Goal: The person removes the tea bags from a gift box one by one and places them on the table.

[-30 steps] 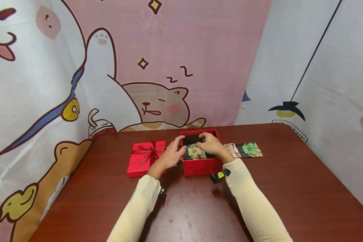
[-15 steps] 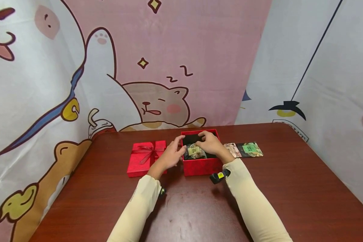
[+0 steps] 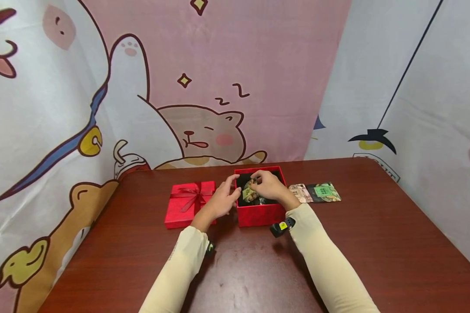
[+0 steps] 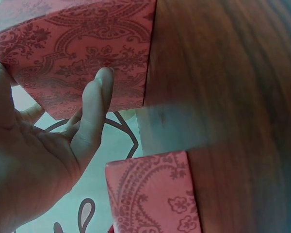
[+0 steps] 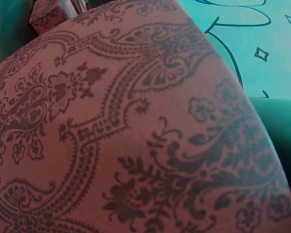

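An open red gift box (image 3: 261,216) with a black lining stands at the table's middle. My left hand (image 3: 219,201) grips its left wall, with thumb and a finger over the rim; in the left wrist view another finger (image 4: 93,104) lies against the patterned outside. My right hand (image 3: 269,186) reaches inside and pinches a small dark packet (image 3: 249,193) with a yellow-green label, tilted up. Beneath it, something shiny shows, too small to tell. In the right wrist view, the box wall (image 5: 111,121) hides most of the hand and the packet.
Left of the box lies its red lid (image 3: 178,216), tied with a dark red ribbon bow (image 3: 192,198). Two flat packets lie to the right, one pinkish (image 3: 300,192), one dark with a green label (image 3: 326,191). A printed cloth (image 3: 250,56) hangs behind the table (image 3: 348,243).
The packet inside the box has gone from lying nearly flat to tilted, and my right hand has shifted slightly left with it. My left hand stays on the box wall.
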Action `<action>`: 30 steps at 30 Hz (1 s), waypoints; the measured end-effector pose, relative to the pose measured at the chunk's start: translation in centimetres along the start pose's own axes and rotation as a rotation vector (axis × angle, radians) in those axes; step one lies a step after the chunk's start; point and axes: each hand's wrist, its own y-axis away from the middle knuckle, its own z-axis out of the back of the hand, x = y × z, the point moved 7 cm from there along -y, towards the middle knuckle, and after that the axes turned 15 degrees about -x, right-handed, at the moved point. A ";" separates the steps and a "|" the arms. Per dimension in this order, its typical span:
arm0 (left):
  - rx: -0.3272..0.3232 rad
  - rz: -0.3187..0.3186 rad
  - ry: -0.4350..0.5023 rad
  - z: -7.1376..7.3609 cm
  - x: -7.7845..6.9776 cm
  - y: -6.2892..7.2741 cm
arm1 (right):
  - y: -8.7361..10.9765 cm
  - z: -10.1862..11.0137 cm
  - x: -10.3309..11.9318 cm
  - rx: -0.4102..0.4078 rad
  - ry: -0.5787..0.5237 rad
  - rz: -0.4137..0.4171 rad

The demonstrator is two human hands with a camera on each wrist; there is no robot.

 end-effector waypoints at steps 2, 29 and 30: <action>0.002 0.001 0.001 0.0 0.0 0.0 | -0.1 -0.2 0.0 0.010 0.012 0.006; -0.021 0.013 0.020 0.1 0.1 -0.1 | -0.3 -0.2 0.7 0.029 0.048 0.043; -0.020 0.012 0.020 0.0 0.1 -0.1 | -0.3 0.0 0.7 0.033 0.036 0.041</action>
